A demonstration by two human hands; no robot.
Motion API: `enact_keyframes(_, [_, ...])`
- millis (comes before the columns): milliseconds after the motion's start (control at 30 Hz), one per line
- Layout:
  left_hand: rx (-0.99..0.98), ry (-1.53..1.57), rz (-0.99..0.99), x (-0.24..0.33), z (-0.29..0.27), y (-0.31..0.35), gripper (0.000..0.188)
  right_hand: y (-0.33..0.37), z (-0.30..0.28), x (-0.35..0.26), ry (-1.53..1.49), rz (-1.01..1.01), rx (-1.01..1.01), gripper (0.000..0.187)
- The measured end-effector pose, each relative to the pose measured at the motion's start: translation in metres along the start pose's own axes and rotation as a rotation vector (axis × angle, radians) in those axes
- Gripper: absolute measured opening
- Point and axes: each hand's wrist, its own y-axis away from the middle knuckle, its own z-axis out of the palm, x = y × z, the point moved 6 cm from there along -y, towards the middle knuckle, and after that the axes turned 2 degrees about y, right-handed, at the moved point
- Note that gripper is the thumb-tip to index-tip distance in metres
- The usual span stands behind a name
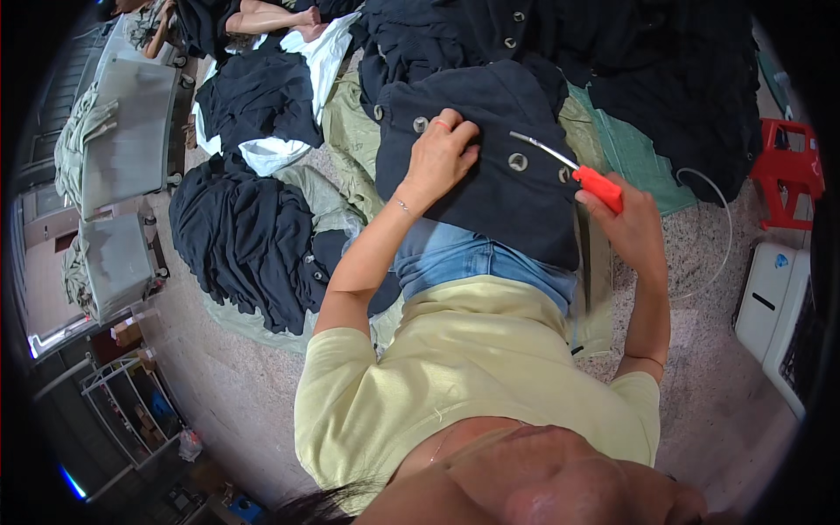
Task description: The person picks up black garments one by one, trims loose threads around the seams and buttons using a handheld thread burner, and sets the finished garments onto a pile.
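Observation:
A dark garment (490, 201) with large metal-looking buttons (518, 162) is spread over my lap, on top of blue jeans (455, 254). On its upper left part rests my left hand (442, 156), fingers curled in and thumb close to them, beside another button (421, 125). Whatever those fingertips pinch is too small or hidden to name. My right hand (632, 219) is closed round a red-handled tool (598, 189) with a slim metal blade. Its tip points up and left over the cloth, apart from my left hand.
Piles of dark garments (241, 236) lie to the left and ahead, on pale sheeting (352, 131). A person's bare feet (308, 22) show at the top. On the right stand a red plastic stool (785, 171) and a white box (770, 293). Grey wheeled carts (131, 131) line the left.

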Motion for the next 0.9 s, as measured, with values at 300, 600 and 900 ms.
enact_keyframes(300, [-0.095, 0.200, -0.099, -0.028, 0.006, 0.003, 0.028, 0.002, 0.012, 0.008, 0.070, -0.040, -0.005, 0.049])
enact_keyframes(600, [-0.045, 0.321, -0.185, -0.026, 0.009, 0.009, 0.047, 0.012, 0.012, 0.008, 0.043, -0.094, 0.068, 0.046])
enact_keyframes(900, [-0.156, 0.142, 0.082, 0.060, 0.036, -0.014, 0.032, 0.036, -0.013, 0.053, -0.068, 0.105, 0.095, 0.041])
